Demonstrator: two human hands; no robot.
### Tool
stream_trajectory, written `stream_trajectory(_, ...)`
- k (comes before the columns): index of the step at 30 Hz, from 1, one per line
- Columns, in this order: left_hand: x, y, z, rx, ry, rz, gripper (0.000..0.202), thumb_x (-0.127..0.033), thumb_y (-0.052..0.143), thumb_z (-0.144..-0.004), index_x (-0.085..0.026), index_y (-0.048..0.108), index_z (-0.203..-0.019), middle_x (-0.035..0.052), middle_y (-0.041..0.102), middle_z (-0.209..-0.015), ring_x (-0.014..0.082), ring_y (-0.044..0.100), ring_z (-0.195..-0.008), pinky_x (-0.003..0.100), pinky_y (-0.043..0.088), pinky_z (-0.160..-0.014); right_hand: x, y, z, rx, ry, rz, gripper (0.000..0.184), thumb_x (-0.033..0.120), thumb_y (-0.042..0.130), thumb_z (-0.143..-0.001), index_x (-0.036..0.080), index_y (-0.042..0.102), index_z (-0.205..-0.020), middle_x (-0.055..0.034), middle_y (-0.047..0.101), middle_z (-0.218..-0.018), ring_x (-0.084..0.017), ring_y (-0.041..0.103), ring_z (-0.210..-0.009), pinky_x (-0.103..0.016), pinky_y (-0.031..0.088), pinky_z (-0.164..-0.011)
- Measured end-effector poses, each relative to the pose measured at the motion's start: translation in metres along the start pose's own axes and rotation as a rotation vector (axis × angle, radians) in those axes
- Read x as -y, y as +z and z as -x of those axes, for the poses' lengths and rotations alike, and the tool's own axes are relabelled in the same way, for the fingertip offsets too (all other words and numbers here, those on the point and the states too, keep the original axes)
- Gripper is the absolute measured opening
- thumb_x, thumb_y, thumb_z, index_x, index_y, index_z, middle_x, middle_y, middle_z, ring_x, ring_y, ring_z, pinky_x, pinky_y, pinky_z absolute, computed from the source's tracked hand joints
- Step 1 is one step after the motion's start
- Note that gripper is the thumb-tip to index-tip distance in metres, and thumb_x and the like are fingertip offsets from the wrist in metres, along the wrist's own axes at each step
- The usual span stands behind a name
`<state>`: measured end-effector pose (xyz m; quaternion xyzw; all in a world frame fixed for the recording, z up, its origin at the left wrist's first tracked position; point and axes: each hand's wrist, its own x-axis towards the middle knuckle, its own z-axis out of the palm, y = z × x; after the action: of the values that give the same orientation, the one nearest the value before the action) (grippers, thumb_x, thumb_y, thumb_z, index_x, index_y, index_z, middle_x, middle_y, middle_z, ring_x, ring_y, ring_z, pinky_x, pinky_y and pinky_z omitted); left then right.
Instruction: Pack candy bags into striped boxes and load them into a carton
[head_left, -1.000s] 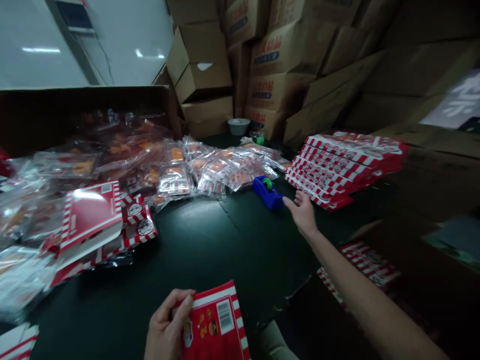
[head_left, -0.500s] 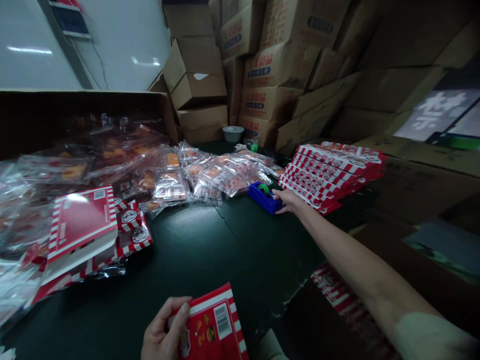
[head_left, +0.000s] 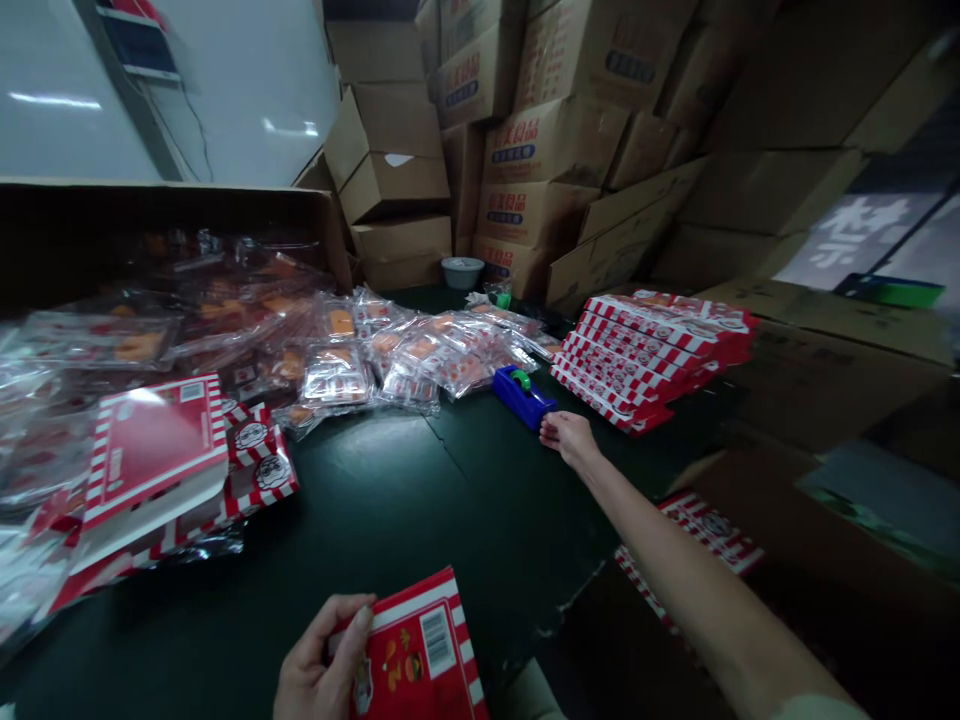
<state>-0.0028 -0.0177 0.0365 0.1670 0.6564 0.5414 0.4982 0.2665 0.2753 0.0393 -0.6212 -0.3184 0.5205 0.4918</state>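
Note:
My left hand (head_left: 321,660) grips a red carton (head_left: 420,650) with striped edges, a barcode and food pictures, thumb on top, near the front of the dark green table. Farther off, my right hand (head_left: 570,438) is closed at the near end of a blue tape dispenser (head_left: 520,398). A green roll (head_left: 520,378) sits in the dispenser. The right fingertips are pinched together; whatever is between them is too small to make out. Just right of the dispenser lies a stack of red-and-white striped cartons (head_left: 637,355).
Clear-wrapped packets (head_left: 442,350) spread along the back, with more in a large box (head_left: 334,225) at left. Other red cartons (head_left: 157,440) lie at left. Stacked cardboard boxes (head_left: 551,140) and a grey bowl (head_left: 462,271) stand behind. A torn table edge (head_left: 574,605) runs at front right.
My right hand has drawn back slightly from the dispenser's side to its near end, its fingers now curled together. The left hand still holds the carton. The view has shifted slightly.

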Motion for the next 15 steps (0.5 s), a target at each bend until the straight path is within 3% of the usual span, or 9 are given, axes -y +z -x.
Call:
stream_trajectory(2, -0.009, 0.001, 0.003, 0.028, 0.070, 0.020, 0.050, -0.060, 0.079, -0.057, -0.020, 0.065, -0.082, 0.0014, 0.071, -0.074, 0.0225, 0.069, -0.061, 0.028, 0.057, -0.048, 0.005, 0.003, 0.004, -0.024, 0.031, 0.007, 0.034, 0.034, 0.059, -0.093, 0.016, 0.056, -0.121, -0.0093, 0.059, -0.120, -0.022, 0.061, -0.100, -0.042, 0.054, -0.084)
stream_trajectory(4, -0.026, 0.001, 0.009, 0.045, 0.224, 0.012, 0.040, -0.053, 0.077, -0.065, -0.018, 0.066, -0.081, 0.0008, 0.068, -0.073, 0.0188, 0.067, -0.061, 0.025, 0.056, -0.049, 0.012, 0.006, 0.014, -0.025, 0.052, 0.013, 0.033, 0.034, 0.059, -0.093, 0.015, 0.056, -0.121, -0.0094, 0.059, -0.120, -0.021, 0.062, -0.100, -0.041, 0.054, -0.083)
stream_trajectory(6, -0.049, 0.001, 0.018, 0.038, 0.479, -0.032, 0.027, -0.043, 0.072, -0.076, -0.018, 0.068, -0.084, 0.0009, 0.068, -0.076, 0.0153, 0.066, -0.063, 0.022, 0.056, -0.053, 0.022, 0.010, 0.034, 0.019, 0.052, 0.004, 0.029, 0.033, 0.058, -0.094, 0.015, 0.058, -0.116, -0.0075, 0.062, -0.112, -0.018, 0.063, -0.090, -0.036, 0.055, -0.076)
stream_trajectory(8, -0.074, 0.001, 0.029, 0.013, 0.846, -0.150, 0.012, -0.030, 0.065, -0.084, -0.020, 0.069, -0.089, 0.0025, 0.069, -0.086, 0.0146, 0.068, -0.074, 0.022, 0.057, -0.063, 0.033, 0.014, 0.068, 0.119, 0.023, -0.037, 0.017, 0.029, 0.058, -0.093, 0.014, 0.062, -0.100, -0.0022, 0.063, -0.088, -0.011, 0.060, -0.069, -0.026, 0.053, -0.061)
stream_trajectory(11, -0.100, 0.006, 0.046, -0.078, 1.401, -0.470, 0.019, -0.010, 0.059, -0.086, -0.020, 0.068, -0.100, 0.0063, 0.068, -0.104, 0.0160, 0.067, -0.094, 0.026, 0.058, -0.078, 0.047, 0.012, 0.145, 0.348, -0.067, -0.152, 0.016, 0.024, 0.070, -0.081, 0.017, 0.061, -0.071, 0.0051, 0.051, -0.054, -0.006, 0.044, -0.044, -0.019, 0.042, -0.045)
stream_trajectory(12, -0.104, 0.009, 0.050, -0.119, 1.539, -0.575, 0.022, -0.006, 0.059, -0.086, -0.019, 0.067, -0.102, 0.0072, 0.067, -0.105, 0.0168, 0.067, -0.098, 0.028, 0.058, -0.082, 0.048, 0.010, 0.173, 0.446, -0.112, -0.198, 0.020, 0.028, 0.076, -0.074, 0.018, 0.060, -0.067, 0.0058, 0.049, -0.049, -0.006, 0.043, -0.041, -0.020, 0.040, -0.042)
stream_trajectory(13, -0.106, 0.012, 0.052, -0.155, 1.656, -0.664, 0.023, -0.004, 0.059, -0.085, -0.018, 0.067, -0.102, 0.0077, 0.067, -0.105, 0.0176, 0.066, -0.100, 0.031, 0.058, -0.085, 0.047, 0.009, 0.199, 0.628, -0.177, -0.268, 0.023, 0.031, 0.079, -0.071, 0.018, 0.061, -0.066, 0.0059, 0.049, -0.047, -0.006, 0.043, -0.038, -0.020, 0.038, -0.040)
stream_trajectory(15, -0.106, 0.018, 0.052, -0.188, 1.843, -0.777, 0.024, -0.002, 0.062, -0.083, -0.016, 0.066, -0.101, 0.0073, 0.067, -0.103, 0.0194, 0.065, -0.105, 0.038, 0.055, -0.093, 0.040, 0.014, 0.239, 0.898, -0.152, -0.322, 0.026, 0.036, 0.079, -0.072, 0.018, 0.062, -0.066, 0.0050, 0.051, -0.045, -0.006, 0.044, -0.036, -0.019, 0.034, -0.038)
